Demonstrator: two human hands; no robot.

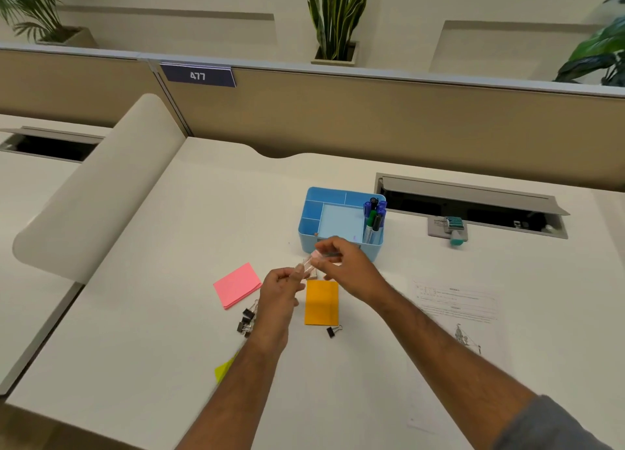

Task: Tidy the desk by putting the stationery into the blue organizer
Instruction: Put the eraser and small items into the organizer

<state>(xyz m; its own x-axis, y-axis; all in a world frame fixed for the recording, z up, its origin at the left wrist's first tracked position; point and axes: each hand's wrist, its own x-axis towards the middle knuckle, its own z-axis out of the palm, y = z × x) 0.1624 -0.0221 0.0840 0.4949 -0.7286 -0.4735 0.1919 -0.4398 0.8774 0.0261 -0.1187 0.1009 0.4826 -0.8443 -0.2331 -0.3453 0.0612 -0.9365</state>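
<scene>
The blue organizer [311, 228] stands mid-desk, with several markers [373, 218] upright in its right compartment. Just in front of it both hands hold a small clear plastic box [309, 263] above the desk. My left hand [282, 289] pinches its lower end and my right hand [341, 263] grips its upper end. On the desk lie a pink sticky pad [237, 284], an orange sticky pad [321, 303], a yellow-green pad [224, 370] partly under my left forearm, a cluster of black binder clips [247, 319] and a single binder clip [333, 331].
A printed paper sheet [463, 317] lies at the right. A stamp and grey pad [451, 228] sit by the open cable tray [473, 206]. A beige partition [338, 111] backs the desk, and a curved divider [101, 196] bounds the left side.
</scene>
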